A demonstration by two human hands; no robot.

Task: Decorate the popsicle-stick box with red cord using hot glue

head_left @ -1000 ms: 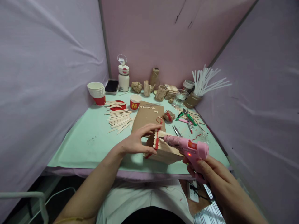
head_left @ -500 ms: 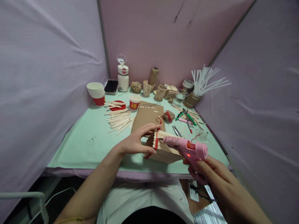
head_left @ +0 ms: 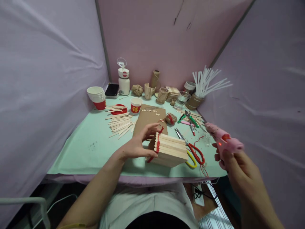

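A box of pale wooden craft sticks [head_left: 171, 151] lies near the table's front edge. Red yarn [head_left: 158, 147] runs along its left end. My left hand [head_left: 137, 144] grips that end, with the fingers at the upper corner and the thumb lower down. Off to the right, my right hand [head_left: 240, 167] is wrapped around a pink hot glue gun [head_left: 222, 140], whose orange light glows. The gun's nozzle points up and left, apart from the box. Red-and-yellow-handled scissors [head_left: 195, 153] lie just right of the box.
Behind the box is a cardboard sheet [head_left: 150, 119] with small wooden pieces. Loose craft sticks [head_left: 121, 124] lie left, green-handled pliers [head_left: 189, 118] right. Paper cups [head_left: 96, 95], a white bottle [head_left: 124, 84], a cup of water [head_left: 182, 99] and glue sticks [head_left: 207, 82] stand farther back.
My right hand has drawn the glue gun away from the yarn on the box, out to the right. The scissor handles have come into view. My left hand stays on the box.
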